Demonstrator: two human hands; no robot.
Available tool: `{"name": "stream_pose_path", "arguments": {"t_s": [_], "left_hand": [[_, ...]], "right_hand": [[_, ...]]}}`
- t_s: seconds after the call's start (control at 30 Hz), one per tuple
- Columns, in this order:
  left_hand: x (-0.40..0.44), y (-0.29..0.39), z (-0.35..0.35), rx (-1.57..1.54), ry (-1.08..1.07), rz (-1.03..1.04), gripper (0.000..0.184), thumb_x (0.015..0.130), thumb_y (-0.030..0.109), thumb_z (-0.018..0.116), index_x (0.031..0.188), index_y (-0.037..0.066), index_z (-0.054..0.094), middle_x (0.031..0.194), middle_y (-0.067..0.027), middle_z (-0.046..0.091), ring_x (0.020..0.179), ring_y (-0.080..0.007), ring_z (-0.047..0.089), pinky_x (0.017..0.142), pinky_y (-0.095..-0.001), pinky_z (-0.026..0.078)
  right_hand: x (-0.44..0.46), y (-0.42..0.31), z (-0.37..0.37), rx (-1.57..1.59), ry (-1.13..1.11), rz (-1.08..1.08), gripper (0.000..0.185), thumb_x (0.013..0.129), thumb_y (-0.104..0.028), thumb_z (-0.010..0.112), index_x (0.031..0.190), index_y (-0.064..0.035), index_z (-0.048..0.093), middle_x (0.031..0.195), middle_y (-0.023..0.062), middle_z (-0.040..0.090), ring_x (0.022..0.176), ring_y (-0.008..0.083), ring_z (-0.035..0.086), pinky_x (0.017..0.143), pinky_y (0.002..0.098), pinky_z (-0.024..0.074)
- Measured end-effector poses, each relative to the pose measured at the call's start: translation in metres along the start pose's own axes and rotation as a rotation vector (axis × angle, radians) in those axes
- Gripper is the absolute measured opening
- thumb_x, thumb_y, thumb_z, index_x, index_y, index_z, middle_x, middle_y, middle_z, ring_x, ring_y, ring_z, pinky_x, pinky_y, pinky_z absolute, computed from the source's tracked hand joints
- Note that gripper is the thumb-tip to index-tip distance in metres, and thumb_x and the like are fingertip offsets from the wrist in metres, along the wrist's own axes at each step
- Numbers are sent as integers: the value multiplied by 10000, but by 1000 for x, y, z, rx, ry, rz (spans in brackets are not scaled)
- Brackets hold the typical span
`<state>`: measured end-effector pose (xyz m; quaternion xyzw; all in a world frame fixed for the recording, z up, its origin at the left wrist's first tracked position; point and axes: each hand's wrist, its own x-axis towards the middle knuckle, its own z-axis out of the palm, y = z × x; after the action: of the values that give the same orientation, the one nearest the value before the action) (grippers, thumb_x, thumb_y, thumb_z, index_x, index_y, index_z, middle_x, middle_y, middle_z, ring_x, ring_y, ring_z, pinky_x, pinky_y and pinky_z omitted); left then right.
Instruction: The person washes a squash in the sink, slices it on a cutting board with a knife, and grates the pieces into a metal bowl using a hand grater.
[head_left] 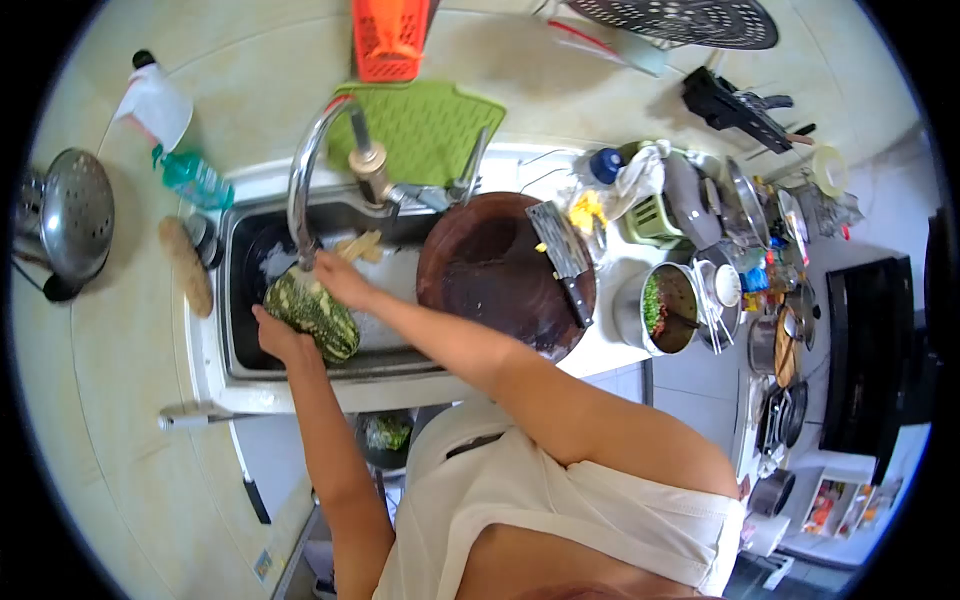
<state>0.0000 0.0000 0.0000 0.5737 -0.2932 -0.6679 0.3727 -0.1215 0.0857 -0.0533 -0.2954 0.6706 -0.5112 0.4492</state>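
While I watched, left hand (283, 337): pressed at the squash's lower left side
Squash (322, 318): lay in the metal sink (385, 322), between the hands
Right hand (343, 281): touched its upper end near the faucet (300, 190) tip; exact grip unclear
Brown basin (475, 290): sat rightward, cleaver (560, 243) across its right side
Pot (628, 310): stood beyond, chopped greens (653, 303) inside

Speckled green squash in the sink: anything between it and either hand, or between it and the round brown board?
Nothing visible separates the squash from the left hand or right hand. Toward the board, the right forearm crosses the direct way; the cleaver lies on the board's far side.
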Motion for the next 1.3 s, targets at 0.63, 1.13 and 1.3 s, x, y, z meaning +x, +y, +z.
{"name": "stream_pose_path", "arguments": {"t_s": [0.63,1.13,1.3], "left_hand": [[-52,-46,18,760,-418,817,349,950,314,541,999,-22,623,952,-180,664,899,-361,639,806,-446,494],[-34,-46,-31,605,-492,512,366,926,271,587,1164,-5,549,1042,-182,633,957,-310,622,830,-403,484],[-45,-7,0,-208,-349,-8,319,850,63,684,1133,2,550,1032,-119,637,841,-222,654,664,-331,541]], "right_hand": [[-85,10,26,1113,-46,469,673,859,-699,472,1250,-158,557,1089,54,612,822,162,583,682,357,490],[-80,3,30,844,-152,489,532,904,-670,425,963,-160,564,785,-33,587,612,109,522,468,219,335],[-70,15,46,179,127,285,675,919,-662,388,1260,-97,531,1014,59,626,869,163,579,725,318,446]]}}
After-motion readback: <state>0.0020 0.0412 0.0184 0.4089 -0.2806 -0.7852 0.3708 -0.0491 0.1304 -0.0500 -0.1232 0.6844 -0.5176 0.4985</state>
